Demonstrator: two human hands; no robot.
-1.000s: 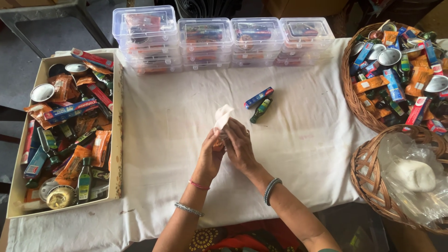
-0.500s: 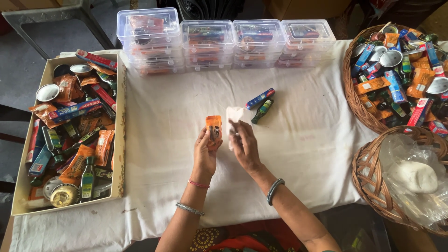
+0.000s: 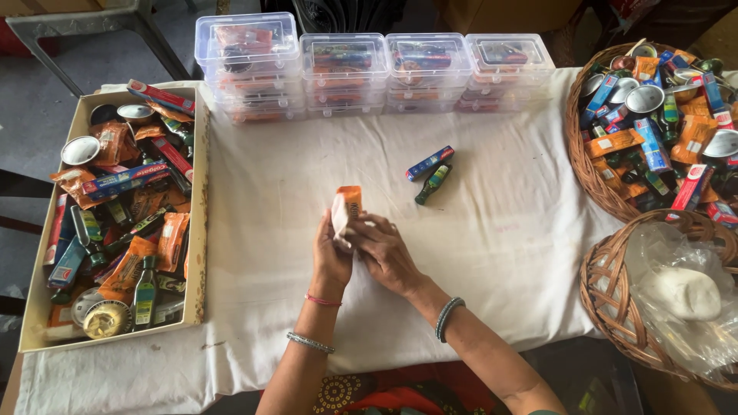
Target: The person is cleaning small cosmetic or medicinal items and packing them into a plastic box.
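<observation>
My left hand (image 3: 332,257) and my right hand (image 3: 384,250) meet over the middle of the white cloth, both gripping a small orange sachet (image 3: 350,201) with a white cloth piece (image 3: 339,217) pressed against it. The sachet stands upright above my fingers. A little beyond my hands, to the right, lie a small blue box (image 3: 430,163) and a small green bottle (image 3: 433,184), side by side on the cloth.
A cardboard box (image 3: 198,230) full of sachets, tubes, bottles and tins sits at the left. Stacked clear plastic boxes (image 3: 346,65) line the far edge. Two wicker baskets stand at the right: one (image 3: 583,165) with mixed items, one (image 3: 607,307) with a plastic bag.
My hands have drawn slightly nearer and lower. The orange sachet, apart from the white piece half a second ago, is now pressed together with it between both hands.
</observation>
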